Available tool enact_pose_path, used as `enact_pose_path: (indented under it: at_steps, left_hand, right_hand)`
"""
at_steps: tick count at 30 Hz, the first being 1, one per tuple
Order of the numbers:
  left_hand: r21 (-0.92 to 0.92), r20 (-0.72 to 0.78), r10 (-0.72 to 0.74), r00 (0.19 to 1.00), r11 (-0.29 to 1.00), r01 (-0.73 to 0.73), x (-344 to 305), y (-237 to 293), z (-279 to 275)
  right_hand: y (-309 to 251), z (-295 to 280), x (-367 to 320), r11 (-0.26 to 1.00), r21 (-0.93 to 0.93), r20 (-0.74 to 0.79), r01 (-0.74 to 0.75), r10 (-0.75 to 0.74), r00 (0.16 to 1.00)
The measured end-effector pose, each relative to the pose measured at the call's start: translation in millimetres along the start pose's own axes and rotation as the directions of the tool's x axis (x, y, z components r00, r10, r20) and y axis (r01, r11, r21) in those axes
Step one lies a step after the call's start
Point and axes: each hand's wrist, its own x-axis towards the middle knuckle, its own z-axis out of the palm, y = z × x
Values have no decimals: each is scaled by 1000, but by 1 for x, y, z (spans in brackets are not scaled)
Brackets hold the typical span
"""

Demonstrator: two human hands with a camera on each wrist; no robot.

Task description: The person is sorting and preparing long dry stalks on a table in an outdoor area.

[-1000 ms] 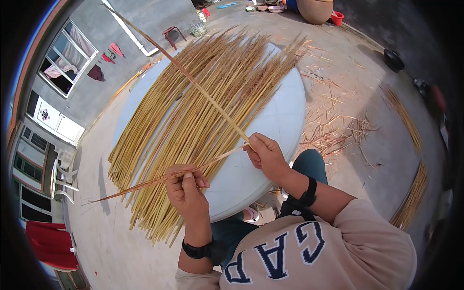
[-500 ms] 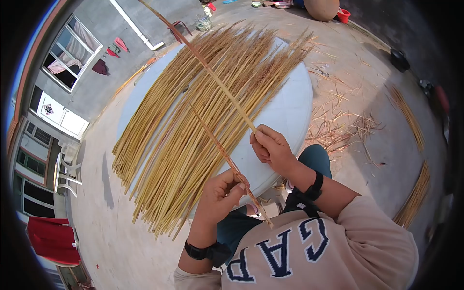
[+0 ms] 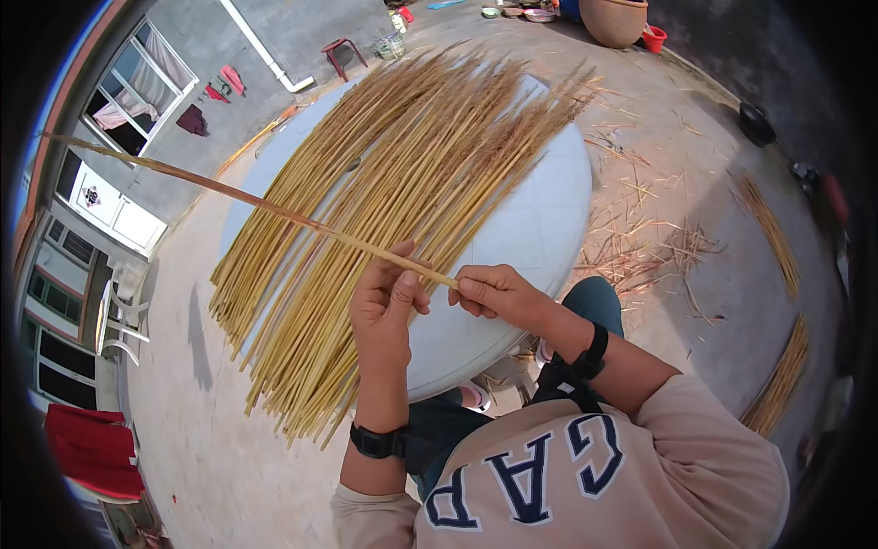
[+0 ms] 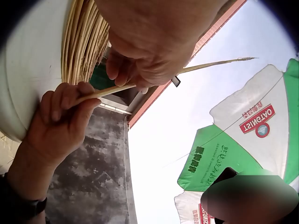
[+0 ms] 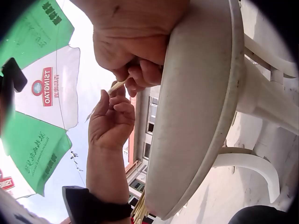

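My right hand (image 3: 498, 293) grips the thick end of a long, pale straw-coloured stalk (image 3: 302, 220), thumb pressed along it. From there the stalk slants up and left across the head view, reddish-brown in its middle and thin at the far tip. Beside the right hand, my left hand (image 3: 384, 297) holds the same stalk, fingers behind it and thumb in front. The right wrist view shows the stalk passing by the left thumb (image 5: 103, 100) and its curled fingers. Beneath both hands, many similar stalks (image 3: 320, 311) with feathery brown tops lie side by side on a round white table (image 3: 540, 220).
Stripped reddish scraps (image 3: 649, 242) litter the concrete right of the table. Two stalk bundles (image 3: 777, 375) lie farther right. A white chair (image 3: 119, 320) stands at left, a dark red stool (image 3: 343, 57) behind the table. A green-and-white umbrella (image 4: 224, 151) spreads overhead.
A brown strip of sheath held in the left hand earlier has left it. That hand has moved up onto the stalk, and the stalk's far end has swung down to the left.
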Motion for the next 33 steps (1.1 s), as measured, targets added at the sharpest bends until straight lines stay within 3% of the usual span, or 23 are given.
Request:
enact_pose_path:
  at_steps: [3,5,6,15,19,21,23,24,27,29,33]
  left_hand:
    - [-45,-31,24,999,999,-26,2,-10,-10]
    - [-41,-68,8,998,999,-11,-1,-11,-8]
    - [-35,-105,-8,994,999,5,-2,-11,-8]
    - [-28,-103,21,995,999,-23,-8,-21,-18]
    - [-71,-95,18,995,997,-25,-8,-32,-28]
    - [-289,9,16,1000,957,-13,-7,-36,-32]
    - [-353,50,14,999,936,4,-5,-42,-38]
    - [-414,95,15,995,910,25,-5,-43,-39]
    - [-363,24,8,1000,932,1,-5,-44,-36]
    - [-304,-41,28,999,952,-40,-6,-43,-30]
    - [-184,-156,22,987,982,-51,-7,-45,-24]
  right_hand:
    - [2,2,2,998,-59,63,-10,14,998]
    - [11,5,3,968,-204,-11,144,-149,989]
    - [10,5,3,969,-204,-13,142,-147,989]
    - [7,3,5,959,-282,26,29,-23,999]
    - [5,-1,5,982,-189,70,-20,33,997]
    - [1,-3,5,991,-128,105,-36,50,993]
    - [-6,-5,4,980,-91,155,-174,187,970]
    - [-6,-5,4,980,-91,154,-175,187,970]
    - [-4,-4,5,977,-61,158,-202,209,965]
    - [1,2,4,983,-177,72,-57,71,995]
    - [3,7,3,952,-306,60,-2,21,998]
